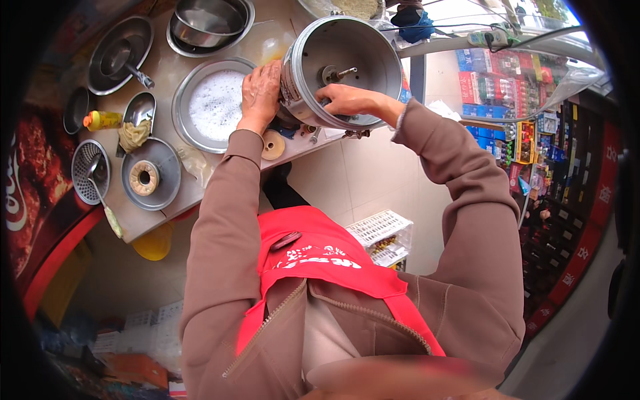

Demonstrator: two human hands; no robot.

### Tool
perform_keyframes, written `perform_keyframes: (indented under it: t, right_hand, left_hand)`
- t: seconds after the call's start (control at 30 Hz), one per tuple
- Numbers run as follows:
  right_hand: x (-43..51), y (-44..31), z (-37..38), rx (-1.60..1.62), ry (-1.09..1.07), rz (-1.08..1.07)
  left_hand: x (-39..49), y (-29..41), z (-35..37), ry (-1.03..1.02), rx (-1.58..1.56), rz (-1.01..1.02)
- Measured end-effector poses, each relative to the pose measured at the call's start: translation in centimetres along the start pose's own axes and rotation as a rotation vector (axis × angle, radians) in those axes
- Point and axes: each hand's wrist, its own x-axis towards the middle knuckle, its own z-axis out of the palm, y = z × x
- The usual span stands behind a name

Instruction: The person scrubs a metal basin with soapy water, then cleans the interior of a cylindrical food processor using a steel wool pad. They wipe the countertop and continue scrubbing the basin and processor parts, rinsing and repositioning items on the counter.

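Observation:
A round stainless-steel drum [312, 107] is tilted at the table's front edge, its open mouth towards me. A metal spindle [346, 73] stands out from the middle of its floor. My left hand [261, 95] grips the drum's outer left side near the rim, and its skin looks wet. Inside the drum, my right hand [350, 102] is low against the inner wall, its fingers curled around a small dark thing [325, 101] too hidden to name. Left of the drum stands a metal basin [182, 110] of sudsy water [220, 102].
Around the basin, the table [165, 85] holds stacked steel bowls [212, 20], a pan [120, 55], a yellow bottle [105, 120], a perforated strainer [82, 172] and a round plate [135, 192] with a ring-shaped part [144, 178]. A wooden disc [273, 145] lies by the front edge. Packaged goods fill shelves [525, 100] at right.

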Motion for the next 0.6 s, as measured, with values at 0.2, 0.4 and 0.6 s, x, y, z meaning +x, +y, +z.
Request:
perform_keyframes:
  t: [0.2,0.4,0.6]
  right_hand:
    - [4.6,-3.8,-1.3,0.681,0.583,0.224]
    - [4.9,-1.7,-5.0,1.971,1.327,-0.149]
    - [6.5,-2.1,-3.0,1.789,0.697,-0.281]
  left_hand:
    - [0.3,0.0,-0.1,-0.062,0.011,0.023]
    - [0.3,-0.1,0.1,-0.041,0.043,0.084]
    - [0.9,-0.2,0.5,0.082,-0.162,0.135]
